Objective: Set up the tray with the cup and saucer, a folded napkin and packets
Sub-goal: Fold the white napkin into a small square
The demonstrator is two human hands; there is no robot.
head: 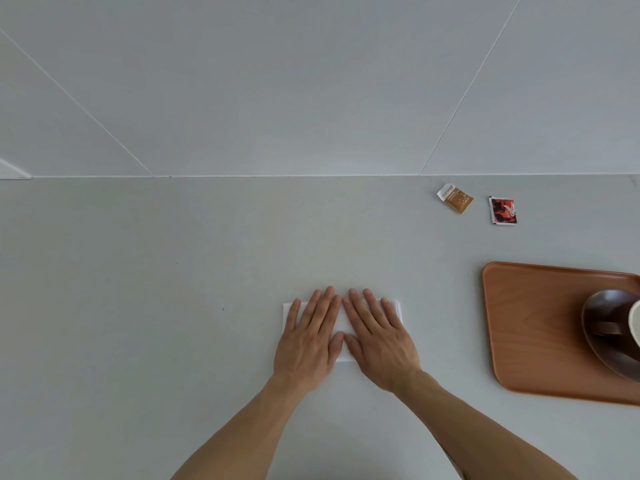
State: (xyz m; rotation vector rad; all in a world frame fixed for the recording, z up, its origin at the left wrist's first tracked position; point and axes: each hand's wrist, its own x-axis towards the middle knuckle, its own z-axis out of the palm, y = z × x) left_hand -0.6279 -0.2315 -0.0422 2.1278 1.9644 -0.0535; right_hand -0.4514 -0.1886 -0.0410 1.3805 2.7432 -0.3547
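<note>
Nearest the front edge of the surface (173,341), a white napkin (341,318) was seen lying flat, roughly midway along that edge. Both hands were laid on it side by side: the left hand (308,337) over its left half and the right hand (377,341) over its right half, fingers straight and pressed down, with neither grip clenched and nothing grasped. The step in hand was judged to be the creasing of a fold.

The napkin was judged to be light, thin and limp, likely to spring open or slide on the smooth surface if released carelessly. It would best be taken at a folded edge or corner, pinched through all layers, and carried flat.

Further to the right, against the right edge of the surface, a wooden tray (533,327) was seen, cut off by the frame. A dark saucer (602,317) was set on it, with a cup (635,322) on the saucer, only partly visible. Both were judged rigid and breakable.

Towards the far right corner, well apart from the tray, two packets were seen lying on the surface: a brown packet (455,199) and, just beside it, a red packet (504,211). They were judged light and flat, best lifted by an edge.
</note>
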